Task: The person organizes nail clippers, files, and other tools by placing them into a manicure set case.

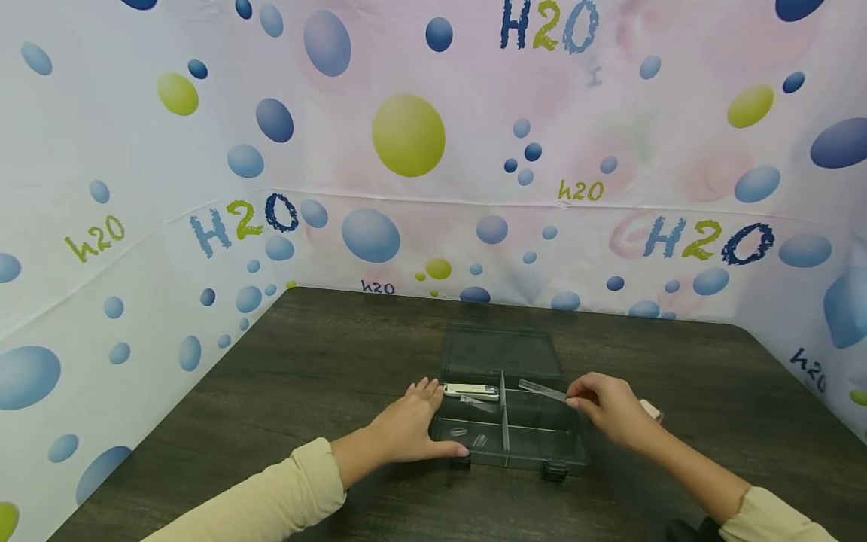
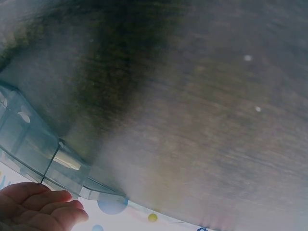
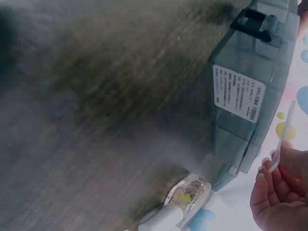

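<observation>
A see-through grey compartment box (image 1: 542,453) lies with its lid (image 1: 500,350) folded back. My left hand (image 1: 409,429) rests along its left side, fingers extended and thumb by the front left corner. Between thumb and fingertips, my right hand (image 1: 609,406) pinches a flat clear strip (image 1: 539,391) above the right rear compartment; the right wrist view also has this strip (image 3: 288,124). A pale nail clipper (image 1: 470,391) lies in the left rear compartment, beside a clear thin piece (image 1: 478,405). Small clear curved pieces (image 1: 479,441) lie in the left front compartment.
The box stands on a dark wood-grain table (image 1: 325,361), its front latch (image 1: 554,471) facing me. Right of it is a clear container with a white cap (image 3: 163,219), mostly behind my right hand in the head view. A printed curtain (image 1: 406,241) surrounds the table.
</observation>
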The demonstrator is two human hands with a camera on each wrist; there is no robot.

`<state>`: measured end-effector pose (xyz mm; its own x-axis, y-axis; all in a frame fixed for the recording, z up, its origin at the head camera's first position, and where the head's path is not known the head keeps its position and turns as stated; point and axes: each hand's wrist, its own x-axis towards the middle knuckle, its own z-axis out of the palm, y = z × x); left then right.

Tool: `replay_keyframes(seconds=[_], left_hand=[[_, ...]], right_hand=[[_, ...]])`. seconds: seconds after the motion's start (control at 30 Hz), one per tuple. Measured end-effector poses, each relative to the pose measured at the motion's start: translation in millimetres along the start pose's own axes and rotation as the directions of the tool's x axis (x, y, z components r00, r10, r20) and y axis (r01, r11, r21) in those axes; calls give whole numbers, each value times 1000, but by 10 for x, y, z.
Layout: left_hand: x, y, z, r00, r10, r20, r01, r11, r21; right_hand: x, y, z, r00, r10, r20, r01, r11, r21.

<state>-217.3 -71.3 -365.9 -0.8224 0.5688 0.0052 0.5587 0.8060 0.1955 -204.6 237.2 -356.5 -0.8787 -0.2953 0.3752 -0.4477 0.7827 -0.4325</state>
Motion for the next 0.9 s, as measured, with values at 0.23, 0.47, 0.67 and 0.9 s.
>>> replay_keyframes(seconds=[0.23,0.47,0.67,0.9], left_hand=[[9,-7,8,1000,6,7,-5,1000,-8],[11,-17,3,1000,0,11,0,1000,-19],[5,-22,5,1000,7,8,-7,1000,-18],[2,-25,5,1000,10,7,-10,1000,-20]], right_hand=[[135,40,89,994,-111,4,111,989,-96],[237,10,131,983,-163,86,176,966,-189],[261,-2,166,982,-157,105,179,953,-244],[271,-23,209,979,-165,119,192,944,-269]])
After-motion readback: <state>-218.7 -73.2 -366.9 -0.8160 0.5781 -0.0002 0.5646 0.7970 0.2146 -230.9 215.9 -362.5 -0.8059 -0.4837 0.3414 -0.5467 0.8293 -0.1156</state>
